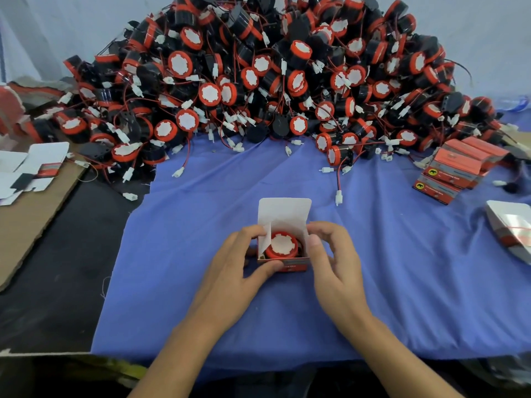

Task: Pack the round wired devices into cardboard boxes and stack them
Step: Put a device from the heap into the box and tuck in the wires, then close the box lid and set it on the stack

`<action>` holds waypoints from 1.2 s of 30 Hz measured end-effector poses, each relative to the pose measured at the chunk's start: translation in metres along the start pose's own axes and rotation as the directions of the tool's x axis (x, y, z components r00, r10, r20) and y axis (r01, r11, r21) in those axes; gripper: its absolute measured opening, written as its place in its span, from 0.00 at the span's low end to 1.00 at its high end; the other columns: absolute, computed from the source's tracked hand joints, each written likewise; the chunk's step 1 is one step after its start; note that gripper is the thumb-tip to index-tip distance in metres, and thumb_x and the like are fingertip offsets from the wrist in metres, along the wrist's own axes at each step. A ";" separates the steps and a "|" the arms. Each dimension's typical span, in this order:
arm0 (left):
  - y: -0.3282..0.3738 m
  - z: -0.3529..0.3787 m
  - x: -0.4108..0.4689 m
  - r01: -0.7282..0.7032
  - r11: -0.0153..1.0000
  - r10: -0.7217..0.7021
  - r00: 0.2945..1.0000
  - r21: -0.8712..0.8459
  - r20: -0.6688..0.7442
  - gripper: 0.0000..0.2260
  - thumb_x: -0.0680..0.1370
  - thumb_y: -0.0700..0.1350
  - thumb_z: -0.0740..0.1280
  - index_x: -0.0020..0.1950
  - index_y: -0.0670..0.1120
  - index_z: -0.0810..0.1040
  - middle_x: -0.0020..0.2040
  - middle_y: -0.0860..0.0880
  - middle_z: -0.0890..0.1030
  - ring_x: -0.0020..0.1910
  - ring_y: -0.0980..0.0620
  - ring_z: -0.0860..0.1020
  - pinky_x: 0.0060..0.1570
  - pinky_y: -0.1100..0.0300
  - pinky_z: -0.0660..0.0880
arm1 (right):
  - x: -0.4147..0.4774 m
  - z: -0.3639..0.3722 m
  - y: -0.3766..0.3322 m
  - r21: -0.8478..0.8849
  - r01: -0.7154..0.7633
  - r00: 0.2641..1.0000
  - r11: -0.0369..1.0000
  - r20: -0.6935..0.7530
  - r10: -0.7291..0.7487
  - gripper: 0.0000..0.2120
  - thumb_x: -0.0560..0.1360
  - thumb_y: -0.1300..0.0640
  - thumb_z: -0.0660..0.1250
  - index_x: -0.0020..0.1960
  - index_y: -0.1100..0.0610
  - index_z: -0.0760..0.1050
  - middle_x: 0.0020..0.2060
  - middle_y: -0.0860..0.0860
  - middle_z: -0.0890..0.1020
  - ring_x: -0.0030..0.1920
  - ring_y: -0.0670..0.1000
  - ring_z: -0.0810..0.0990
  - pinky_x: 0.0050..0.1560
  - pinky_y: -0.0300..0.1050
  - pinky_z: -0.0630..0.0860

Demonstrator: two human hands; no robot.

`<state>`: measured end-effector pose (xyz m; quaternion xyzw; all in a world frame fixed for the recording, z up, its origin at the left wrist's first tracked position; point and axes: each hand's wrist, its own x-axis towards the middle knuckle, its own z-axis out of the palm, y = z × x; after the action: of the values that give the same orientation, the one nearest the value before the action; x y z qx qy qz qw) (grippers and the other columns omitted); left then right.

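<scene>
Fingers of my left hand (240, 264) curl around the cardboard box (296, 266); my right hand (330, 254) pinches its side flap, round device (283, 245) sitting inside.

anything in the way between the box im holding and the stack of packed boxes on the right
Mostly bare blue cloth. One trailing white connector lies close to that line, between the box and the stack of packed boxes. The top flap is open.
</scene>
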<state>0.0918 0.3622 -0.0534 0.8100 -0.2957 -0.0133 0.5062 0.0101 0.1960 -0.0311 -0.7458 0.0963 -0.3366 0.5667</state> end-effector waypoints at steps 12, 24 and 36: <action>0.003 0.003 0.002 -0.006 1.000 0.006 0.999 0.003 -0.034 0.10 0.79 0.59 0.65 0.55 0.57 0.81 0.61 0.61 0.76 0.60 0.59 0.78 0.53 0.70 0.74 | 0.009 0.001 0.013 0.004 -0.169 0.976 0.986 0.138 0.167 0.20 0.80 0.63 0.64 0.65 0.41 0.72 0.57 0.41 0.82 0.56 0.45 0.82 0.50 0.43 0.80; 0.001 0.000 0.001 0.032 0.994 -0.039 0.997 -0.105 -0.061 0.18 0.80 0.48 0.69 0.60 0.67 0.67 0.58 0.62 0.77 0.53 0.55 0.80 0.46 0.60 0.79 | 0.010 -0.006 0.012 0.120 -0.261 0.947 0.958 0.226 0.229 0.12 0.76 0.65 0.60 0.50 0.56 0.81 0.63 0.43 0.82 0.63 0.41 0.80 0.55 0.40 0.79; 0.004 -0.003 -0.001 -0.014 0.999 0.014 1.000 -0.047 0.006 0.19 0.73 0.51 0.66 0.64 0.57 0.76 0.73 0.65 0.71 0.69 0.54 0.74 0.58 0.56 0.78 | 0.006 -0.009 0.010 -0.005 -0.216 0.923 0.976 0.325 0.206 0.15 0.81 0.65 0.65 0.62 0.49 0.77 0.72 0.40 0.73 0.68 0.43 0.78 0.66 0.44 0.76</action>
<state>0.0899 0.3641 -0.0492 0.7956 -0.3027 -0.0192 0.5244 0.0116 0.1822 -0.0366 -0.7675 0.0763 -0.1481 0.6190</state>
